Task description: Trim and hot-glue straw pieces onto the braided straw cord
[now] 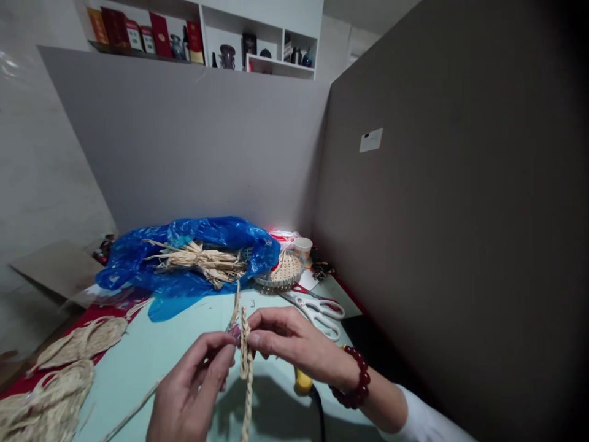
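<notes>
A braided straw cord, folded into a narrow loop at its top, hangs upright over the pale green table. My right hand, with a dark red bead bracelet at the wrist, pinches the braid from the right. My left hand is closed at the left of the braid, its fingertips on a small purplish piece beside it. A loose straw strand rises above the fingertips. The lower end of the braid runs down out of view.
Behind the hands lies a blue plastic bag with a straw bundle, a round woven basket and a paper cup. White-handled scissors and a yellow tool lie right. Woven straw pieces lie left.
</notes>
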